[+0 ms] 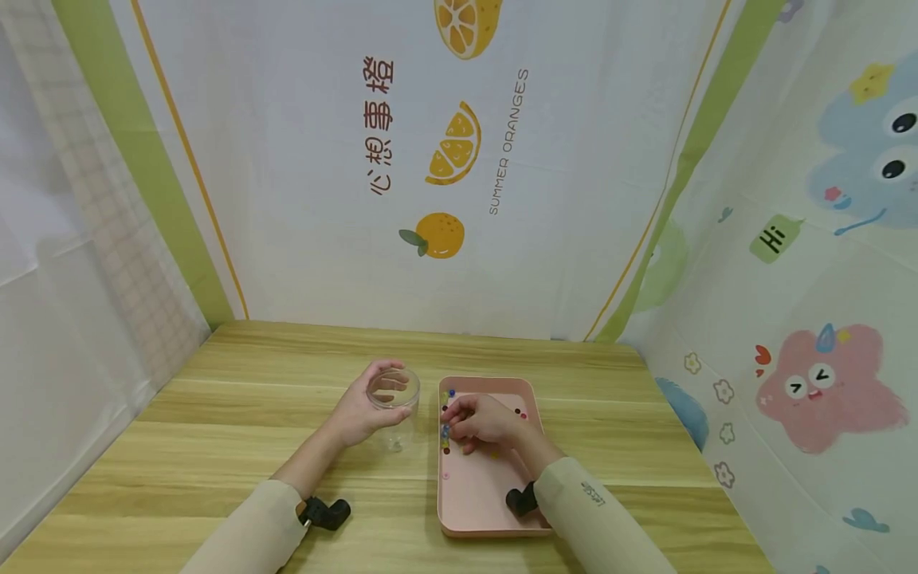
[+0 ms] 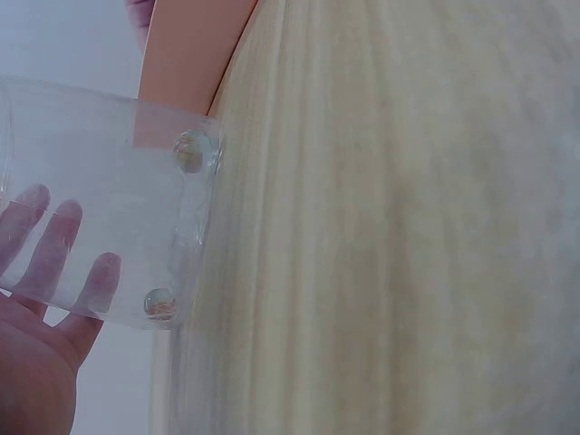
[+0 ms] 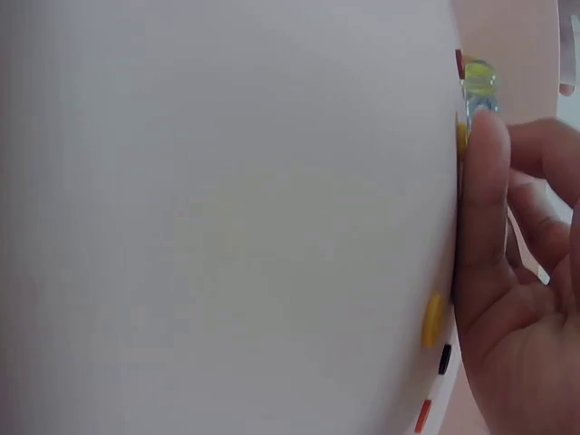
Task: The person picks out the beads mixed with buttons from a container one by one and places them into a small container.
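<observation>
My left hand grips a clear plastic jar, its thumb and fingers round the upper part. Two glass marbles lie at the jar's bottom in the left wrist view. My right hand reaches down into a pink tray, palm side toward the tray's left wall. Its thumb and fingertips are right at a small cluster of blue and yellow glass marbles along that wall. From the right wrist, the thumb lies low over the tray floor, just short of the marbles.
Small flat button-like pieces lie about the tray: a yellow one, a dark one and a red one. The tray stands on a wood-grain table, to the jar's right. A printed curtain hangs behind the table.
</observation>
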### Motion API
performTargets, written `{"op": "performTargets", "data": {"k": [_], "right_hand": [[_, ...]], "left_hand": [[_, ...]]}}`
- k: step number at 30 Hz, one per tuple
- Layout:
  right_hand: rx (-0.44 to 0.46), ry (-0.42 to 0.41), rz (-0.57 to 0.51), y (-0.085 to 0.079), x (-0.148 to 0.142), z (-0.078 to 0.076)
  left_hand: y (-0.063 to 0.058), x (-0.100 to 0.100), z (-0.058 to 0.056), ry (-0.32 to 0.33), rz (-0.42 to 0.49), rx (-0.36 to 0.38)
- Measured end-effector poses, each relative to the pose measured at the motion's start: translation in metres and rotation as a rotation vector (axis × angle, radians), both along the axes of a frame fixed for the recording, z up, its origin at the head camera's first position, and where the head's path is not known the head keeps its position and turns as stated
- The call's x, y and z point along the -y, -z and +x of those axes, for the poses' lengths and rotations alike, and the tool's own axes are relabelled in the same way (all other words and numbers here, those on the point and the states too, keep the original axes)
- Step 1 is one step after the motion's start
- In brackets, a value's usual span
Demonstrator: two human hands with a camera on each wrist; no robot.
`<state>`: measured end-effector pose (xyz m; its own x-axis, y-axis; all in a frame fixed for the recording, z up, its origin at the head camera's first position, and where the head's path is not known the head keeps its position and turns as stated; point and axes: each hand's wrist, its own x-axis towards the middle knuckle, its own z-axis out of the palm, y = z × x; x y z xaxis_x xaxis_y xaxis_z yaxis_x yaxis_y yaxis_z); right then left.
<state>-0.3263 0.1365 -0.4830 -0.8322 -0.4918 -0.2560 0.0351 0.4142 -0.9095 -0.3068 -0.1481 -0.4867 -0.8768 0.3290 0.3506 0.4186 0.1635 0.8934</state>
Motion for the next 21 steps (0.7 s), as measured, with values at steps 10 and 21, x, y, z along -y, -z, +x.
{"op": "performTargets", "data": {"k": [10,21], "right_hand": [[-0.038,0.047,0.026,-0.0001,0.0064,0.0018],[-0.015,0.093,-0.056,-0.0026,0.0013,0.0030]], "left_hand": [[0.0006,0.0007,-0.0005,0.010,0.013,0.001],[0.0017,0.0007,-0.0020,0.017,0.018,-0.003]]}}
